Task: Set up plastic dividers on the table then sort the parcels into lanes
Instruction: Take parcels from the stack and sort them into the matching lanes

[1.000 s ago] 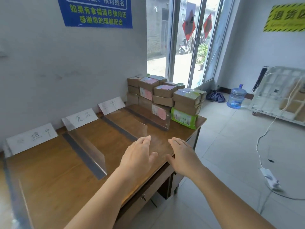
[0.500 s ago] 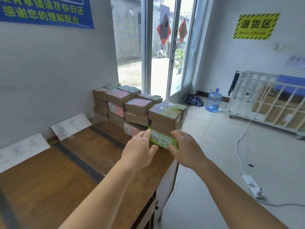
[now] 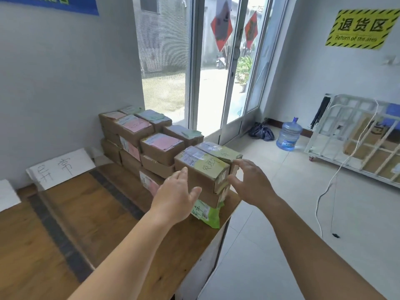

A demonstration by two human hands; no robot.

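Note:
Cardboard parcels with pink and green labels are stacked in several piles [image 3: 138,135] at the far right end of the wooden table [image 3: 91,230]. The nearest pile's top parcel [image 3: 205,167] carries a green label with handwriting. My left hand [image 3: 175,195] is spread just left of it and my right hand [image 3: 251,182] just right of it, fingers apart; neither clearly grips it. Below lies a green-wrapped parcel [image 3: 207,213]. A clear plastic divider [image 3: 121,191] with a dark base strip stands on the table left of the piles.
A handwritten paper sign [image 3: 60,167] leans on the wall behind the lane. Right of the table are tiled floor, a glass door [image 3: 216,72], a water bottle [image 3: 289,135], a white metal cart [image 3: 357,135] and a trailing white cable [image 3: 324,191].
The view has swung right and closer to the parcel piles. Both hands moved forward from the table's front edge to either side of the nearest top parcel.

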